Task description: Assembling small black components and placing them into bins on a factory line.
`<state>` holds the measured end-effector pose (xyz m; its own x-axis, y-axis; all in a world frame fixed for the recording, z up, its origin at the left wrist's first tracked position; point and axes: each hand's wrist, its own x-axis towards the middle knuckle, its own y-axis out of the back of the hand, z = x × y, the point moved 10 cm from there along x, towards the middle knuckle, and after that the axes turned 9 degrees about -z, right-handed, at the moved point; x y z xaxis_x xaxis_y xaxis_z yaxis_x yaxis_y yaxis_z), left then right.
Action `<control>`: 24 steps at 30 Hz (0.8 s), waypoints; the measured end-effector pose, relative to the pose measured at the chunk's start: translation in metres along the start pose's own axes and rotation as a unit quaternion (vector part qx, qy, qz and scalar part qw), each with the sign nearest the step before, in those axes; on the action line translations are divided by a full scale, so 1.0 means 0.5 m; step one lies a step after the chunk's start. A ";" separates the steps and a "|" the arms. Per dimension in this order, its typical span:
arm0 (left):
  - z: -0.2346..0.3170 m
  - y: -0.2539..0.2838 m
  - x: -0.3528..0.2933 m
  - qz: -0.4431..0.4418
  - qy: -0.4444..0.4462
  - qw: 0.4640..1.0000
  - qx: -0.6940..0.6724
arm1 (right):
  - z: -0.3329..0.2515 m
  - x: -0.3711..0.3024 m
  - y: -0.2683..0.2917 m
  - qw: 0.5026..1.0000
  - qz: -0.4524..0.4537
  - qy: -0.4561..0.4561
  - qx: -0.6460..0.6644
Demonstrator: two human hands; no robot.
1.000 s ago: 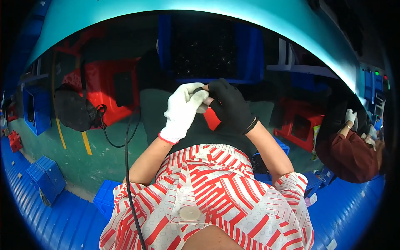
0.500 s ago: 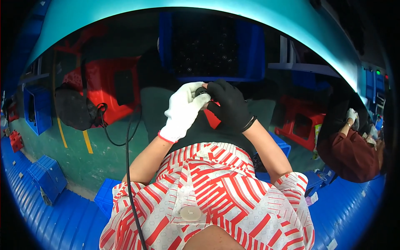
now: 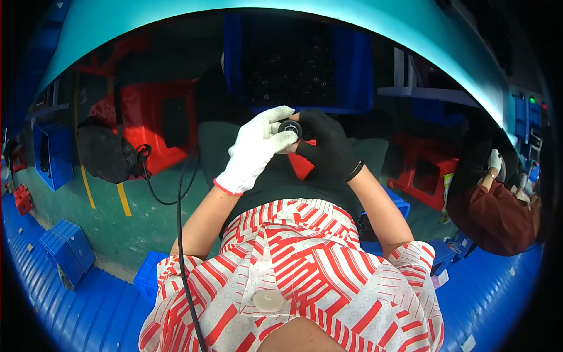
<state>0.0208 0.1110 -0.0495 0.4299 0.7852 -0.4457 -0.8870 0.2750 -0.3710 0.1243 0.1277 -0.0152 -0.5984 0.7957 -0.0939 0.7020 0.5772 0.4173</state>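
Observation:
Above my lap, both my hands meet around a small black round part [image 3: 290, 127], whose pale ring and darker centre face up. My left hand [image 3: 253, 149], in a white glove with a red cuff, pinches it between thumb and fingers. From the other side, my right hand [image 3: 328, 144] closes on the same part. It wears a black glove with bare fingertips showing. What exactly the part is cannot be made out.
A blue bin [image 3: 355, 70] of small dark parts stands ahead under the bright teal table edge [image 3: 193, 10]. Red stools [image 3: 155, 120] stand either side. A black cable [image 3: 183, 258] runs down my left. At far right sits another person in a dark red top [image 3: 495, 217].
My hands have opened out slightly, and the black part has turned so its ringed face shows. My left hand's fingers have lifted and straightened a little.

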 end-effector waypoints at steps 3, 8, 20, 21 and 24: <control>-0.012 -0.006 0.000 0.026 -0.017 0.997 -0.075 | 0.012 -0.010 -0.001 0.997 0.031 -0.044 -0.051; -0.009 0.000 -0.009 0.049 -0.006 0.999 -0.019 | -0.022 -0.008 0.000 0.989 0.052 0.028 -0.137; 0.015 -0.004 0.001 -0.035 0.053 0.991 0.115 | -0.011 -0.009 -0.021 0.995 -0.003 0.027 -0.100; 0.017 -0.010 0.002 -0.054 0.049 0.987 0.143 | -0.015 -0.009 -0.028 0.995 -0.031 0.047 -0.086; 0.018 -0.004 0.004 -0.031 0.023 0.997 0.068 | 0.008 -0.008 -0.004 0.999 -0.012 -0.020 -0.034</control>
<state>0.0221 0.1172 -0.0422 0.4886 0.7389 -0.4641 -0.8721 0.3973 -0.2856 0.1269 0.1242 -0.0193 -0.5982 0.7889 -0.1409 0.6582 0.5840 0.4751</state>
